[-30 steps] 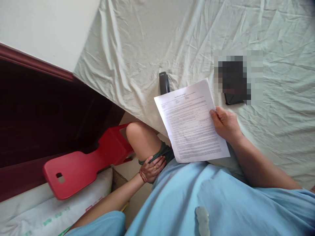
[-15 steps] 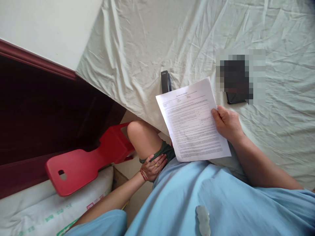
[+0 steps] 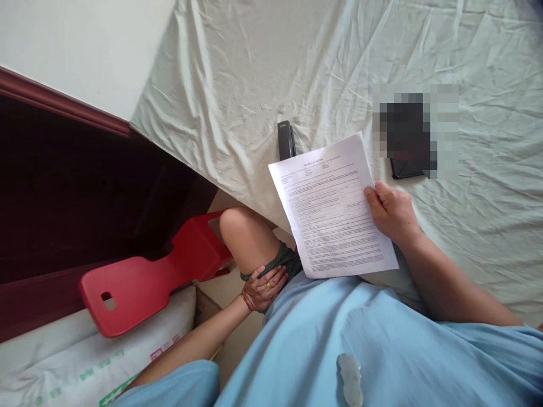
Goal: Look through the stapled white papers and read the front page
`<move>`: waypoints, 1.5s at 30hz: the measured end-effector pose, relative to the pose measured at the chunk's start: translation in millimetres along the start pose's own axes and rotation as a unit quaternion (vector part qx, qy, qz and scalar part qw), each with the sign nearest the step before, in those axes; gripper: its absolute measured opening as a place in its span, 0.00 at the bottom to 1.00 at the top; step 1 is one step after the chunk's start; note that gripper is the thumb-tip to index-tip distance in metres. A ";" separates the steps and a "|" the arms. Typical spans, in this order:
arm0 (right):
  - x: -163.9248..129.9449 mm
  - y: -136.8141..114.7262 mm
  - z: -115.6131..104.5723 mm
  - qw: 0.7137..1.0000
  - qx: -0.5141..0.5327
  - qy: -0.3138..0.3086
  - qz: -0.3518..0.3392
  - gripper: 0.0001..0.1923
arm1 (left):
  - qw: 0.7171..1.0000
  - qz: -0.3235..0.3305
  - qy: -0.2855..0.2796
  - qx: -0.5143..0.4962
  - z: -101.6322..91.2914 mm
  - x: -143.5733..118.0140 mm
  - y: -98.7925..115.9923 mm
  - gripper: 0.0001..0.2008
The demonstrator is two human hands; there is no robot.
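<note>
Pinched at its right edge between thumb and fingers, a printed sheet of paper is held by my right hand. The text faces up at me, and its lower edge reaches my blue shirt. My left hand lies flat over my thigh and the hem of the dark green shorts, fingers stretched out, holding nothing. Just beyond the paper's top edge a black stapler lies on the pale cloth, its near end hidden by the sheet.
A dark case-like object, mostly pixelated, lies on the cloth at the right. At the left stand a red plastic chair and a dark wooden panel. A white printed sack lies beneath the chair.
</note>
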State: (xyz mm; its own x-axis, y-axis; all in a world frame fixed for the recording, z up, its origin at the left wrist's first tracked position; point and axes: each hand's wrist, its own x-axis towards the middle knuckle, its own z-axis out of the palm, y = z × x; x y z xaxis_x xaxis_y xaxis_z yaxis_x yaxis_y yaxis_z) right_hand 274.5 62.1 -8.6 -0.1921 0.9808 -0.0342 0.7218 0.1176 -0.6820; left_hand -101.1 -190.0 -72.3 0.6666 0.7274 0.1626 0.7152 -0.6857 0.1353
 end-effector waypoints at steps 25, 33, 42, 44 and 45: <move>-0.3 -1.2 -1.2 1.000 0.009 -0.003 0.003 0.17 | 0.999 -0.030 -0.017 -0.009 -2.1 1.8 3.1 0.19; 0.2 -1.7 -1.5 1.000 0.006 -0.001 0.001 0.18 | 0.999 -0.031 -0.016 0.002 -1.6 0.4 3.2 0.21; 0.0 -1.3 -1.0 1.000 0.011 0.000 0.002 0.18 | 0.999 -0.032 -0.020 -0.004 -0.5 0.3 3.0 0.19; 0.0 -1.3 -1.3 1.000 0.010 0.000 0.003 0.18 | 1.000 -0.026 -0.011 0.000 -0.8 1.0 2.3 0.19; 0.0 -1.5 -1.5 1.000 0.010 -0.001 0.004 0.18 | 1.000 -0.023 -0.007 0.003 -0.8 1.1 1.9 0.19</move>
State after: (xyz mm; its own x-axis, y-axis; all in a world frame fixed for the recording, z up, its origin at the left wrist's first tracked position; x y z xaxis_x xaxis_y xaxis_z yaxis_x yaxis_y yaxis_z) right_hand 274.5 62.2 -6.5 -0.1864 0.9816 -0.0412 0.7104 0.1057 -0.6958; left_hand -99.2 -190.5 -71.1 0.6361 0.7585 0.1419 0.7465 -0.6514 0.1358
